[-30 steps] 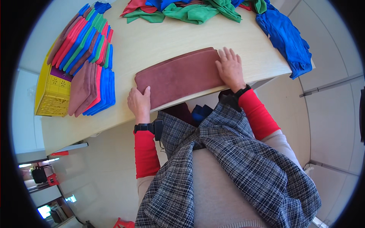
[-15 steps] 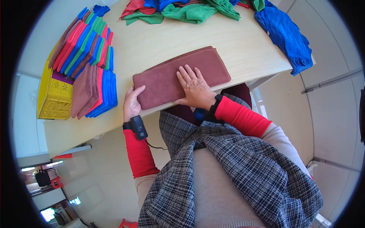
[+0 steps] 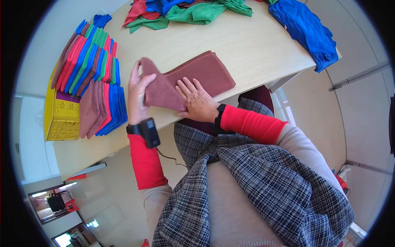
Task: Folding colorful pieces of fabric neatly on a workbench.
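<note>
A folded brown towel (image 3: 210, 76) lies near the front edge of the table. My left hand (image 3: 139, 88) grips its left end, lifting that end off the tabletop and bending it upward. My right hand (image 3: 197, 99) rests flat on the middle of the towel, fingers stretched out, pressing it down beside the raised fold. The underside of the lifted end is hidden.
To the left, folded towels (image 3: 88, 61) in brown, red, blue and green stand packed in and beside a yellow crate (image 3: 61, 121). Loose green cloths (image 3: 197, 14) lie heaped at the back with red and blue ones. A blue cloth (image 3: 306, 33) hangs over the table's right edge.
My left hand has raised the towel's left end, which lay flat before. The right hand stays pressed on the towel. The view has shifted slightly.
</note>
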Tool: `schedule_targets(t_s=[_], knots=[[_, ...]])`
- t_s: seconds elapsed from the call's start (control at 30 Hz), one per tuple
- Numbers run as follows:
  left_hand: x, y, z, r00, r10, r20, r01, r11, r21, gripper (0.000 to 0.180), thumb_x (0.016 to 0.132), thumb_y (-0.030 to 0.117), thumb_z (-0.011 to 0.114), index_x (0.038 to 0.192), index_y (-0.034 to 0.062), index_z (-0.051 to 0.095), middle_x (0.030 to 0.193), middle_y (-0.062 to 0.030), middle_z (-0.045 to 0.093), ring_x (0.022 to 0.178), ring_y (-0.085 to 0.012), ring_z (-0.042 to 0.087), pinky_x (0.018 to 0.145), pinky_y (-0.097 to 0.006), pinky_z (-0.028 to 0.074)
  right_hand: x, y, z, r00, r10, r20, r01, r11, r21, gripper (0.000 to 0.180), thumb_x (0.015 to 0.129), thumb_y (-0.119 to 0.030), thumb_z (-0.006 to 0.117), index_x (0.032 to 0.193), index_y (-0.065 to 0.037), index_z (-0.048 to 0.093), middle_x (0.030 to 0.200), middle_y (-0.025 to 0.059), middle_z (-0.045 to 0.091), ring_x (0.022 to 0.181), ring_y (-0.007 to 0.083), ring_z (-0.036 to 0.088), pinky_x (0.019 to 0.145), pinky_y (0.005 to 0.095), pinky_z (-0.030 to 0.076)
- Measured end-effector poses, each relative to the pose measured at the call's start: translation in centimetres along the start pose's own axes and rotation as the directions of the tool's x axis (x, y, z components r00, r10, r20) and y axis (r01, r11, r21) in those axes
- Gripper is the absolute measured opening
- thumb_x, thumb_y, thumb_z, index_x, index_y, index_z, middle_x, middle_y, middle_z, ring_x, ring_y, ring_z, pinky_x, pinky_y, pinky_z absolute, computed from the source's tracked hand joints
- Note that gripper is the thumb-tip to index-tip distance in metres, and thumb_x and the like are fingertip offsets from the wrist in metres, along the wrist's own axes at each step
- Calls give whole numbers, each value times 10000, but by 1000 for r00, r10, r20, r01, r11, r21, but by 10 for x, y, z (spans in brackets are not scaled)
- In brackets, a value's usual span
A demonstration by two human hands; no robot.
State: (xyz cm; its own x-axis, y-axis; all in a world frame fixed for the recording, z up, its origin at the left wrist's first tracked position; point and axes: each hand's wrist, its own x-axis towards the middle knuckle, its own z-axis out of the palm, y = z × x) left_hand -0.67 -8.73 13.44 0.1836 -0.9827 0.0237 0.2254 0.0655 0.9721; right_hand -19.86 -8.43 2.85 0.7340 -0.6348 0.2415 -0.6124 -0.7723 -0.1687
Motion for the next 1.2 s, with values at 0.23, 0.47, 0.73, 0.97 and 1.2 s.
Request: schedule_targets(t_s=[0.23, 0.47, 0.73, 0.97, 1.2], knots=[[51, -44, 72, 990, -26, 137, -17, 954, 299, 814, 842, 7, 675, 1552, -33, 280, 1061, -117, 666, 931, -151, 658, 813, -270, 534, -38, 13, -21, 991, -74, 114, 70, 997, 36, 802, 904, -567, 609, 1432, 27, 493, 1504, 218, 454, 1467, 377, 338, 1242, 539, 180], [63, -90, 136, 990, 10, 138, -119, 573, 811, 822, 796, 64, 666, 1535, -27, 318, 967, -196, 703, 895, -281, 706, 786, -355, 555, -67, 23, -7, 987, -154, -47, 159, 978, 136, 652, 888, -496, 645, 1339, -28, 585, 1394, 177, 540, 1368, 344, 442, 1213, 528, 238], [46, -103, 169, 982, 52, 183, -190, 328, 925, 713, 845, 136, 665, 1485, -20, 390, 1025, -242, 712, 932, -363, 705, 802, -436, 558, -66, 30, -24, 966, -133, 220, 64, 953, 297, 606, 880, -461, 655, 1329, -56, 608, 1386, 154, 550, 1367, 303, 441, 1222, 522, 226], [33, -94, 91, 932, 304, 199, -353, 624, 697, 431, 1000, 181, 621, 1370, -22, 536, 989, -154, 734, 848, -224, 702, 796, -336, 575, -69, 25, -3, 994, -92, -63, 98, 990, 100, 623, 875, -426, 672, 1339, -19, 589, 1407, 150, 541, 1382, 307, 433, 1232, 510, 219], [-13, -113, 41, 880, 361, 309, -394, 190, 899, 455, 1034, 237, 534, 1412, -16, 529, 1440, -244, 534, 1335, -360, 526, 1107, -422, 417, -73, 32, -13, 989, -122, -84, 129, 988, 82, 672, 863, -429, 699, 1351, 11, 562, 1416, 169, 527, 1374, 327, 438, 1211, 482, 267]])
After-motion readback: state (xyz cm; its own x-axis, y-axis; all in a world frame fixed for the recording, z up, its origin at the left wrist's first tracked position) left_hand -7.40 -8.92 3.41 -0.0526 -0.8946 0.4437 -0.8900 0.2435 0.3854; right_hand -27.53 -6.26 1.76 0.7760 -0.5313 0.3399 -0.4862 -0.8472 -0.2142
